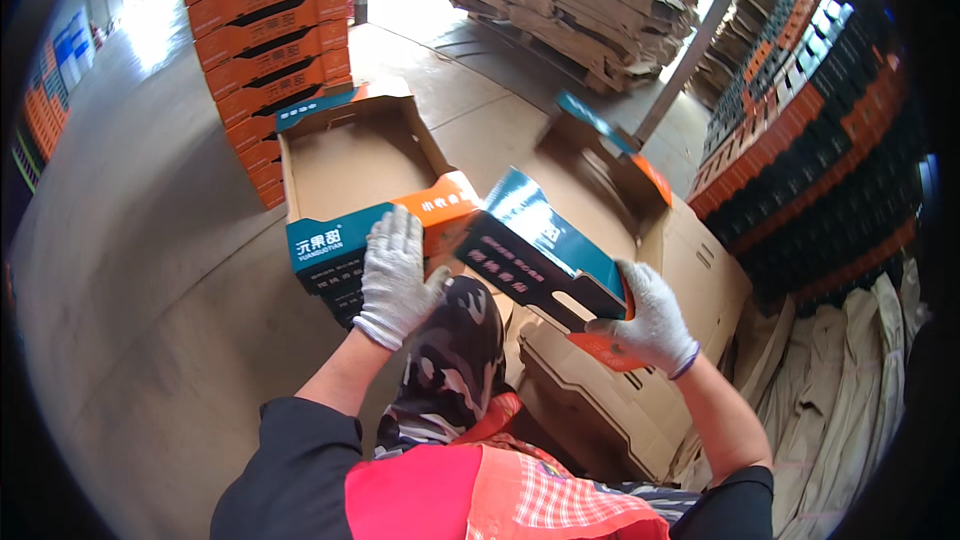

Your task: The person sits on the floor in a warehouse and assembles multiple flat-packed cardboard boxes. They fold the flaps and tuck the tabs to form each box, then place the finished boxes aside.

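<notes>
My left hand (393, 275), in a pale knitted glove, lies with fingers outstretched and thumb apart against the front panel of an open-topped cardboard tray (335, 236). The tray has a teal and orange outside and a plain brown inside, and tops a short stack at my left. My right hand (652, 320), gloved too, is closed round the near right corner of a second cardboard tray (545, 245). This one sits tilted to the right of the first, its far end blurred. Part of its underside is hidden.
Flat brown cardboard blanks (610, 410) lie below the right tray. A tall stack of orange trays (270, 40) rises at the far left. Piled cardboard sheets (590, 0) stand at the back. A wall of stacked dark and orange trays (810, 140) lines the right, above upright brown sheets (830, 370).
</notes>
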`<state>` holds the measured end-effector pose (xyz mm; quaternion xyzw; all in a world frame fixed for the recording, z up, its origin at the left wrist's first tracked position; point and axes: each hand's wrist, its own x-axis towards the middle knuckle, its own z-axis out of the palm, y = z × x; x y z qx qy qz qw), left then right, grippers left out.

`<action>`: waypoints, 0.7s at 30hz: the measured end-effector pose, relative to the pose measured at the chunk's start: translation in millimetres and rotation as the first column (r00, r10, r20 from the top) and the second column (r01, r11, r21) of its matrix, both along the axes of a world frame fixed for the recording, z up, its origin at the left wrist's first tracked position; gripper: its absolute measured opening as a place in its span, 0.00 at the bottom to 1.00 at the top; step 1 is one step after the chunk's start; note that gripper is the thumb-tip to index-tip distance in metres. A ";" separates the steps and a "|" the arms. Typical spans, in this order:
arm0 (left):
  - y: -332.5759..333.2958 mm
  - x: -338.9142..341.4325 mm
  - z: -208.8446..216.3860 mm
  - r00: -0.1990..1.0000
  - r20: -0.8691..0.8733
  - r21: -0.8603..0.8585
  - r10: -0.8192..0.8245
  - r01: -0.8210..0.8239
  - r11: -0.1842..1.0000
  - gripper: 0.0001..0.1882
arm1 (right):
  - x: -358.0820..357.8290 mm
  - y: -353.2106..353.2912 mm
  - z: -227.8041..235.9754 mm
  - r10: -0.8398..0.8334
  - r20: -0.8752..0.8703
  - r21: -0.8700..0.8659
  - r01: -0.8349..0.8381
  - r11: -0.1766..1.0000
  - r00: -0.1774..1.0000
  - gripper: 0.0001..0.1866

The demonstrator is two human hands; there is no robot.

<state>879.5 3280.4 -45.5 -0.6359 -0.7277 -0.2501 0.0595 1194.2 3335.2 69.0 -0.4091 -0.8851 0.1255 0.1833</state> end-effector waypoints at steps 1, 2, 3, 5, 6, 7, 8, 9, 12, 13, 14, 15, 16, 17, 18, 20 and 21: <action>-0.1 -1.5 -0.6 0.997 -0.076 0.011 0.008 -0.008 1.000 0.39 | -16.7 7.6 19.9 0.137 -0.012 0.069 -0.136 0.988 0.991 0.40; -0.5 -2.6 0.5 0.995 -0.013 0.131 -0.103 0.104 0.986 0.33 | -34.3 17.7 36.2 0.236 0.000 0.088 -0.236 0.968 0.972 0.41; -2.5 -0.5 2.0 0.979 -0.168 0.282 -0.115 0.159 0.946 0.26 | -53.5 28.5 49.2 0.372 0.003 0.148 -0.368 0.918 0.928 0.41; -6.8 4.6 7.6 0.983 -0.167 0.375 -0.071 0.130 0.918 0.16 | -95.8 50.7 63.1 0.526 0.003 0.184 -0.518 0.835 0.850 0.42; -8.3 7.1 10.4 0.993 -0.020 0.351 -0.115 0.114 0.929 0.16 | -120.2 62.7 66.6 0.565 0.013 0.182 -0.558 0.810 0.825 0.42; -9.0 9.6 12.8 0.978 0.146 0.315 -0.150 0.098 0.944 0.16 | -143.8 73.0 68.0 0.616 0.032 0.207 -0.608 0.766 0.787 0.42; -7.7 10.5 14.7 0.992 0.057 0.385 -0.109 0.079 0.919 0.18 | -166.0 81.5 68.6 0.653 0.071 0.210 -0.651 0.729 0.754 0.42; -6.7 11.4 16.4 0.988 0.086 0.325 -0.129 0.095 0.941 0.18 | -187.7 88.7 66.7 0.675 0.127 0.191 -0.686 0.702 0.727 0.42; 3.3 9.7 22.8 0.970 0.236 -0.143 -0.057 0.093 0.985 0.20 | -240.3 105.6 50.8 0.623 0.314 0.184 -0.689 0.701 0.717 0.40; 2.4 12.3 25.9 0.996 -0.056 0.024 -0.067 0.069 0.997 0.20 | -248.9 109.2 41.1 0.551 0.360 0.213 -0.642 0.736 0.752 0.39; 1.6 14.8 31.2 0.999 -0.025 0.052 -0.041 0.042 0.998 0.20 | -253.6 111.3 30.7 0.526 0.448 0.141 -0.638 0.757 0.723 0.40; -2.8 20.4 37.1 1.000 0.026 0.012 0.004 -0.004 1.000 0.20 | -253.6 113.0 21.2 0.548 0.399 0.039 -0.611 0.791 0.736 0.42; -4.7 24.3 44.5 1.000 -0.010 0.017 -0.005 0.005 1.000 0.20 | -252.4 116.3 13.9 0.522 0.360 0.138 -0.598 0.789 0.773 0.42; -12.7 35.9 51.5 0.974 0.095 0.001 -0.206 0.207 0.978 0.20 | -246.1 117.4 6.9 0.472 0.383 0.178 -0.565 0.806 0.794 0.42; -25.3 50.9 60.7 0.902 0.212 0.000 -0.377 0.386 0.923 0.20 | -242.5 116.1 -0.2 0.448 0.334 0.291 -0.543 0.788 0.829 0.43; -38.2 74.0 73.6 0.668 0.338 0.146 -0.663 0.659 0.738 0.20 | -228.6 107.4 -15.0 0.523 0.059 0.428 -0.495 0.756 0.850 0.44; -38.4 85.5 77.1 0.503 0.292 0.252 -0.813 0.780 0.573 0.20 | -220.3 98.7 -24.4 0.490 -0.034 0.486 -0.414 0.770 0.871 0.43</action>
